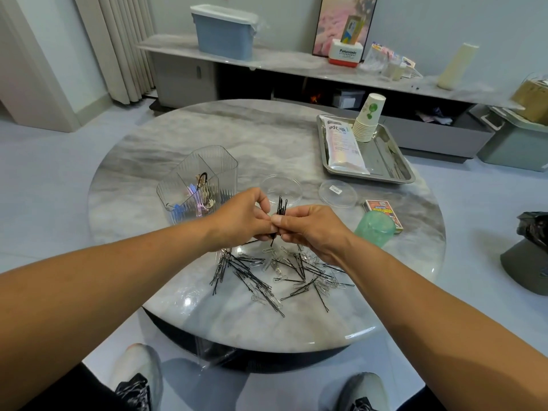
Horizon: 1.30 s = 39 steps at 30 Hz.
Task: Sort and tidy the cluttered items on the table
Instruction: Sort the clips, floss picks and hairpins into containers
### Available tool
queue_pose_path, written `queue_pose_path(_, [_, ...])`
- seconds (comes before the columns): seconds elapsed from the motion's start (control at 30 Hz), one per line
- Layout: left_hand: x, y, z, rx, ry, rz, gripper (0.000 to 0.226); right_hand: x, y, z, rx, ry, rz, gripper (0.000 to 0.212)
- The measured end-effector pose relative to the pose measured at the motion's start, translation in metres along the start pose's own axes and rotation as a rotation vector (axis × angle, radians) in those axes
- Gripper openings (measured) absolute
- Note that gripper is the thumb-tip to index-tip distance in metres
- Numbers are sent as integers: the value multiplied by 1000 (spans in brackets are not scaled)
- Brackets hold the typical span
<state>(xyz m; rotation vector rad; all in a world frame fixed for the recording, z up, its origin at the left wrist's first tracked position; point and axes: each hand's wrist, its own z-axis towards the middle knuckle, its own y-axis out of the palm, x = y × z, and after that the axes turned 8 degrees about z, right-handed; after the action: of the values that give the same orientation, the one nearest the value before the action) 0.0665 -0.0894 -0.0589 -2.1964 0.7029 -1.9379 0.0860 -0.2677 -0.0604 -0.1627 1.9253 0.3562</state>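
Both hands met above the round worktop (207, 137). The left hand (241, 216) and the right hand (308, 225) together pinched a small bundle of black hairpins (281, 206), its ends sticking up between the fingertips. Below the hands, a loose heap of hairpins and paper clips (275, 274) lay spread on the worktop near its front edge. A clear ribbed organizer (201, 185) with small items inside stood just left of the hands. Behind them sat a clear round dish (281, 186) and its lid (338, 192). A green cup (375, 229) lay at the right.
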Motion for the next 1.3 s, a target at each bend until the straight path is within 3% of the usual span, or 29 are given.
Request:
queue_pose_path(0.1, [5,-6,0,-5,17,15,32,-4,5,-2,11,-25,7,14])
queue_pose_path(0.27, [20,-22,-3,-39,-117,-332,36,-23,10,1,4,-34,161,9])
queue_pose_path(0.33, [26,-33,-4,-91,-180,-352,34,-31,9,1,18,-39,253,12])
queue_pose_path(0.43, [29,-52,-1,20,-135,-151,23,-40,8,2,49,-56,328,10])
queue_pose_path(0.53, [20,-71,5,380,27,283,12,-47,10,6,84,-66,338,5])
queue_pose_path(0.6, [11,-76,8,491,36,511,17,-54,14,10,125,-90,289,14])
queue_pose_path(0.73, [-6,-79,13,494,-47,707,15,-76,39,24,222,-167,74,25])
queue_pose_path(0.83, [-7,-88,15,443,-17,659,9,-89,69,39,262,-210,-47,20])
queue_pose_path(1.0, [-8,-96,8,285,74,589,23,-88,108,63,331,-206,-154,29])
queue_pose_path(1.13, [-11,-97,6,336,35,498,50,-80,112,69,282,-135,-384,22])
queue_pose_path(1.3, [-14,-100,3,470,-28,620,46,-71,105,69,230,-255,-553,23])
